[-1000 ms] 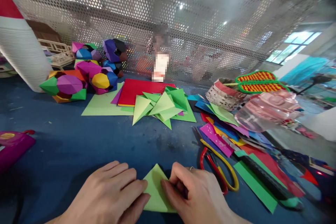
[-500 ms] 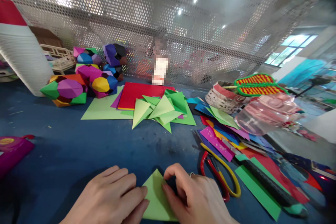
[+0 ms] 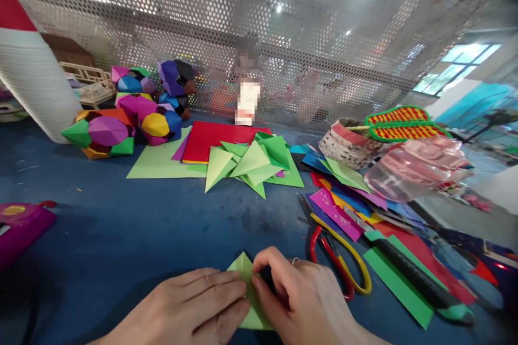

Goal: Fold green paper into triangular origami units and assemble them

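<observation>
A light green sheet of folded paper (image 3: 256, 317) lies on the blue table close to me, its pointed tip facing away. My left hand (image 3: 202, 302) rests over its left side, fingers stretched out and lying flat on the paper. On the right edge, my right hand (image 3: 301, 296) pinches the paper between thumb and curled forefinger; a ring shows on one finger. Both hands partly cover the sheet. Farther back lies a pile of folded green paper pieces (image 3: 251, 164). Scissors (image 3: 340, 259) with red and yellow handles lie just right of my right hand.
Red paper sheets (image 3: 210, 140) and colourful paper balls (image 3: 107, 132) sit at the back, beside stacked white cups (image 3: 40, 81). A purple tool (image 3: 24, 229) lies left. At right are a black-and-green cutter (image 3: 408, 269), paper scraps, a pink bottle (image 3: 416, 170) and a perforated screen (image 3: 283, 75) behind.
My left hand has slid right over the paper, its fingers now straighter and covering more of it. My right hand keeps its pinch at the right edge. The view has shifted slightly.
</observation>
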Demonstrator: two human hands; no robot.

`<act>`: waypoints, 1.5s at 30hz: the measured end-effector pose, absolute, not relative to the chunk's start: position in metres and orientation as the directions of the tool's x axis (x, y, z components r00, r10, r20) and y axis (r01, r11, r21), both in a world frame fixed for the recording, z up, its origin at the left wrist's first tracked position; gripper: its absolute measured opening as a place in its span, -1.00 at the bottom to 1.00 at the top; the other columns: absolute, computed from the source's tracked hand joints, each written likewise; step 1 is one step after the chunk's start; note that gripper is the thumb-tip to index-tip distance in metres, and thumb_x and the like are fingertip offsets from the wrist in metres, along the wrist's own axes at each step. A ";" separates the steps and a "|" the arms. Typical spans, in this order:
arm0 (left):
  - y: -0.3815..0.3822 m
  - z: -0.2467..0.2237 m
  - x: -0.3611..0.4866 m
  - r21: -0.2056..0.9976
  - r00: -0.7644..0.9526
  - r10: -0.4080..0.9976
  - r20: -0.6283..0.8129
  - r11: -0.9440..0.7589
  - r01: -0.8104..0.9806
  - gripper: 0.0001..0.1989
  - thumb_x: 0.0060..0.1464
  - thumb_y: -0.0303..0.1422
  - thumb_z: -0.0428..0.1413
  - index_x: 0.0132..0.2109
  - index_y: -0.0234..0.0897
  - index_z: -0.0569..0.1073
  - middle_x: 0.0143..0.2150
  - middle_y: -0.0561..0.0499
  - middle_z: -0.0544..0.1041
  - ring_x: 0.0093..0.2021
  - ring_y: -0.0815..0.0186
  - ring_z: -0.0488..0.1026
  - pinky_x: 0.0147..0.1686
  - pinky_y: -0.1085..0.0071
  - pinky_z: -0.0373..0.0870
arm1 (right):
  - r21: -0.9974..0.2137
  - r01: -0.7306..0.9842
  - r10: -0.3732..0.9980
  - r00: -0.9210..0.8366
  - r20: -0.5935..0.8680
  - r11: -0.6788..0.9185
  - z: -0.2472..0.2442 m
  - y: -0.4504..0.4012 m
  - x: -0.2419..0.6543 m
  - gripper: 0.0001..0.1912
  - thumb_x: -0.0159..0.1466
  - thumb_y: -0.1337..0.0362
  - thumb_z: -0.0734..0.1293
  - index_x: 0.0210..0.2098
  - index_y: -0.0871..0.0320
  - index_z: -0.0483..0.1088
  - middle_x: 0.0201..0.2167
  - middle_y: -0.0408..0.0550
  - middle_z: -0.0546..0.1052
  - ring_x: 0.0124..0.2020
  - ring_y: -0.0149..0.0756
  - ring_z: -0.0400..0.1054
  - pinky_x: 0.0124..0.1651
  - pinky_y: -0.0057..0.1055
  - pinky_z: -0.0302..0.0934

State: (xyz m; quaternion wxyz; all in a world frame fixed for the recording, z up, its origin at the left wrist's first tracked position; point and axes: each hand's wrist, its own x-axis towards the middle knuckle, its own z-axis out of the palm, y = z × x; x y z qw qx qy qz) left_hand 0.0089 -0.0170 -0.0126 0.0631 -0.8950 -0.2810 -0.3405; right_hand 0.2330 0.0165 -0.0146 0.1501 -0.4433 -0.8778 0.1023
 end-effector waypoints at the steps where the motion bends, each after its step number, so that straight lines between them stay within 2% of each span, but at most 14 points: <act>1: -0.017 -0.014 0.008 0.060 0.628 0.457 0.630 -0.835 0.547 -0.73 0.41 -0.47 -0.03 -0.04 -0.28 0.59 -0.05 0.10 0.67 -0.04 0.44 0.60 0.15 0.58 0.42 | -0.312 0.743 0.805 -0.565 0.181 0.592 -0.014 0.017 0.233 -0.96 0.31 0.28 0.26 -0.26 0.04 0.36 -0.71 -0.34 0.27 -0.71 -0.41 0.25 -0.55 -0.41 -0.20; 5: -0.014 -0.016 0.005 0.030 0.642 0.452 0.619 -0.831 0.556 -0.73 0.40 -0.46 -0.02 -0.02 -0.24 0.59 -0.01 0.15 0.66 -0.03 0.47 0.61 0.19 0.60 0.37 | -0.302 0.738 0.797 -0.570 0.198 0.603 -0.014 0.016 0.232 -0.97 0.29 0.28 0.28 -0.28 0.05 0.36 -0.72 -0.34 0.26 -0.71 -0.40 0.25 -0.56 -0.41 -0.18; 20: -0.014 -0.016 0.004 0.055 0.666 0.468 0.581 -0.839 0.542 -0.73 0.37 -0.48 -0.01 0.02 -0.30 0.58 0.01 0.07 0.66 0.01 0.43 0.60 0.20 0.60 0.35 | -0.352 0.702 0.785 -0.557 0.270 0.619 -0.013 0.015 0.233 -0.90 0.35 0.27 0.25 -0.30 0.08 0.37 -0.72 -0.35 0.24 -0.72 -0.46 0.19 -0.60 -0.45 -0.10; 30: -0.019 -0.024 0.006 -0.021 0.669 0.463 0.581 -0.814 0.581 -0.71 0.41 -0.43 -0.04 0.02 -0.25 0.59 0.03 0.10 0.64 0.06 0.43 0.57 0.28 0.52 0.27 | -0.308 0.727 0.789 -0.546 0.283 0.614 -0.014 0.013 0.233 -0.88 0.36 0.28 0.24 -0.32 0.05 0.37 -0.72 -0.32 0.28 -0.70 -0.43 0.23 -0.54 -0.42 -0.12; 37: -0.026 -0.036 0.014 0.043 0.564 0.512 0.648 -0.764 0.643 -0.68 0.44 -0.31 -0.04 -0.07 -0.25 0.62 0.00 0.10 0.66 0.10 0.44 0.54 0.41 0.46 0.01 | -0.251 0.747 0.782 -0.537 0.318 0.615 -0.015 0.010 0.231 -0.90 0.35 0.30 0.25 -0.32 0.04 0.34 -0.68 -0.31 0.36 -0.66 -0.38 0.27 -0.51 -0.38 -0.11; 39: -0.026 -0.035 0.014 0.033 0.569 0.507 0.648 -0.765 0.643 -0.71 0.42 -0.28 0.00 -0.05 -0.25 0.61 -0.01 0.10 0.66 0.09 0.44 0.54 0.41 0.47 0.03 | -0.252 0.742 0.777 -0.543 0.320 0.622 -0.014 0.009 0.231 -0.93 0.34 0.30 0.27 -0.31 0.04 0.34 -0.61 -0.27 0.41 -0.60 -0.36 0.32 -0.48 -0.38 -0.07; 41: -0.025 -0.031 0.012 -0.028 0.646 0.478 0.595 -0.791 0.611 -0.72 0.41 -0.29 0.01 -0.01 -0.27 0.60 0.02 0.09 0.65 0.09 0.42 0.55 0.38 0.48 0.11 | -0.264 0.734 0.776 -0.551 0.307 0.626 -0.012 0.009 0.231 -0.96 0.33 0.30 0.29 -0.21 0.05 0.36 -0.45 -0.18 0.50 -0.48 -0.30 0.39 -0.44 -0.38 0.01; 43: -0.023 -0.028 0.009 -0.079 0.702 0.456 0.547 -0.806 0.586 -0.71 0.42 -0.32 -0.01 0.01 -0.29 0.59 0.04 0.06 0.64 0.09 0.38 0.55 0.34 0.47 0.19 | -0.288 0.733 0.787 -0.556 0.269 0.616 -0.010 0.011 0.230 -0.80 0.32 0.29 0.30 -0.05 0.04 0.35 -0.25 -0.10 0.52 -0.32 -0.24 0.45 -0.38 -0.37 0.09; 45: -0.022 -0.025 0.007 -0.089 0.718 0.457 0.525 -0.809 0.581 -0.71 0.41 -0.33 -0.01 0.03 -0.29 0.58 0.06 0.04 0.63 0.10 0.36 0.55 0.32 0.47 0.23 | -0.333 0.734 0.806 -0.554 0.210 0.592 -0.007 0.013 0.229 -0.72 0.34 0.29 0.29 0.04 0.00 0.32 -0.13 -0.07 0.50 -0.20 -0.20 0.45 -0.33 -0.35 0.14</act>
